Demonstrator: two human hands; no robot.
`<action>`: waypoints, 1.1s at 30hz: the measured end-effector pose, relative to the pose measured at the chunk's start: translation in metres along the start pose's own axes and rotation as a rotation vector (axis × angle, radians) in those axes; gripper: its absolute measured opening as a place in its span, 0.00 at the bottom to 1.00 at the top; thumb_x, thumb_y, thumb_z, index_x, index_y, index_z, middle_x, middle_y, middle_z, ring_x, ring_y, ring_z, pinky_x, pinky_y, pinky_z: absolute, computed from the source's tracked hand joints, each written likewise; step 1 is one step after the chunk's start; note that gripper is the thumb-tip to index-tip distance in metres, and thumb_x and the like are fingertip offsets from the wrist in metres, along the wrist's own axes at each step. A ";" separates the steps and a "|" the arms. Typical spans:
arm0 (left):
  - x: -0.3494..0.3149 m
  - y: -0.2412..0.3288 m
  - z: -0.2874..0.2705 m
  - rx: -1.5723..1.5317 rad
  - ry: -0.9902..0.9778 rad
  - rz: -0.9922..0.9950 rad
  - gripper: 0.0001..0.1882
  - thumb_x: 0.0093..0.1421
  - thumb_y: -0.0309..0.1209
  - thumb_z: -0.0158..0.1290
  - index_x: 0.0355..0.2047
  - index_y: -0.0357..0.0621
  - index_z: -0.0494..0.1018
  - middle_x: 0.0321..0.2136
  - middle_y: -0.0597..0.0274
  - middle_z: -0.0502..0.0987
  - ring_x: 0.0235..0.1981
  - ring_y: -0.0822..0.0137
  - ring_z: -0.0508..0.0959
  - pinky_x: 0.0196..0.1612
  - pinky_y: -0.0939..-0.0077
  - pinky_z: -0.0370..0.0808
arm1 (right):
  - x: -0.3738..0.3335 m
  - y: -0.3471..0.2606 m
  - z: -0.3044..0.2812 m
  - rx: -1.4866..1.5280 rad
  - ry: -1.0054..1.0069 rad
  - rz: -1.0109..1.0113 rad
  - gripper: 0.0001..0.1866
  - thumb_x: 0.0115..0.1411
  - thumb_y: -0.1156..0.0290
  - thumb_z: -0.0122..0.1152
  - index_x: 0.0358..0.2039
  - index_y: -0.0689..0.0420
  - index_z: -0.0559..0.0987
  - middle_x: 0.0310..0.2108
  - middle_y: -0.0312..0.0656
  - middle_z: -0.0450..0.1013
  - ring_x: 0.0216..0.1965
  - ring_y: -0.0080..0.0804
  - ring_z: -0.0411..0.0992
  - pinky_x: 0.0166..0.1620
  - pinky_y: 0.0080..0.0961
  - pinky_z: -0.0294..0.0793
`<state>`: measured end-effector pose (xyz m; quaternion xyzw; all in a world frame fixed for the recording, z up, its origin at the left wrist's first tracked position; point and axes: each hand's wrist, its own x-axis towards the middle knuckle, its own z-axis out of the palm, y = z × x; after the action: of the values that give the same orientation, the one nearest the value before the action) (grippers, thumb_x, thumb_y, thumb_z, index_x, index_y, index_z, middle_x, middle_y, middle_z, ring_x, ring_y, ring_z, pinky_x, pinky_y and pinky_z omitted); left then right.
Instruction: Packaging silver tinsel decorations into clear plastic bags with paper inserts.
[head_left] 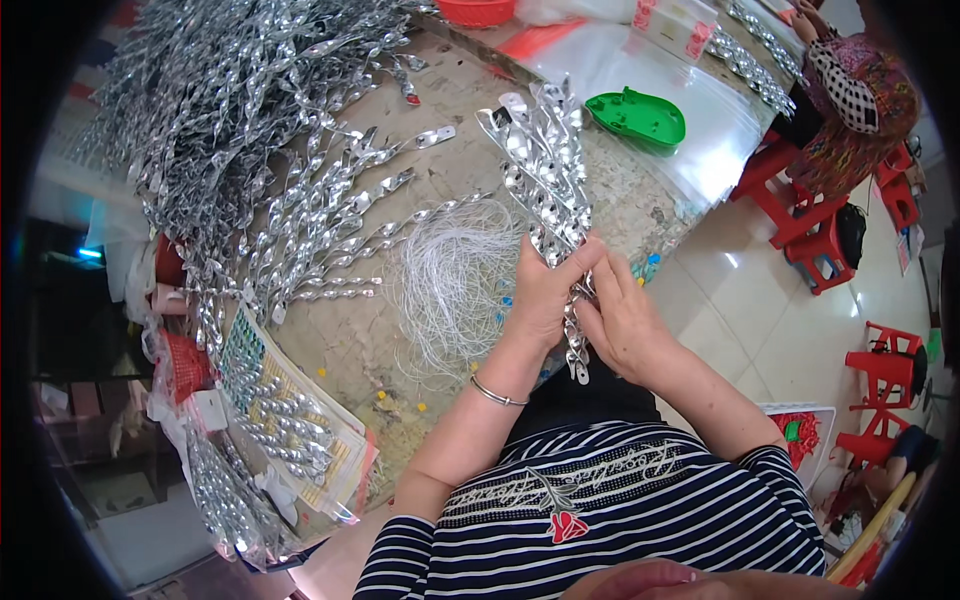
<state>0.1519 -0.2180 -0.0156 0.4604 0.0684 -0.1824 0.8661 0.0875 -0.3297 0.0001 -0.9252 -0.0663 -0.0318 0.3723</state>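
A bundle of shiny, twisted silver strips (545,165) stands out from between my two hands, its longer part fanning away from me over the table. My left hand (545,290) is closed round the lower part of the bundle, thumb laid across it. Against its other side, my right hand (625,320) is closed as well, with fingers and thumb on the strips. A few strip ends poke out below the hands toward my body. Beside my left wrist lies a loose tangle of thin white string (450,280).
A large heap of similar strips (250,100) covers the far left, with loose ones spreading rightward. More lie on papers (340,455) at the near left. A green dish (640,118) rests on clear plastic sheets (715,150). Past the table's right edge are red stools (820,245) and another person (850,110).
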 end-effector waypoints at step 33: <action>-0.184 -0.001 -0.117 0.828 -0.631 -0.220 0.33 0.38 0.45 0.70 0.41 0.36 0.78 0.36 0.53 0.81 0.38 0.59 0.78 0.44 0.69 0.73 | -0.069 -0.071 0.028 -0.375 -0.724 -0.904 0.54 0.38 0.64 0.73 0.64 0.64 0.56 0.45 0.49 0.71 0.41 0.44 0.73 0.45 0.37 0.69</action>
<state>-0.0124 -0.0758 -0.0301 0.6767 -0.2253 -0.4133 0.5661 0.0092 -0.2663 0.0209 -0.8072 -0.5684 0.1188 0.1063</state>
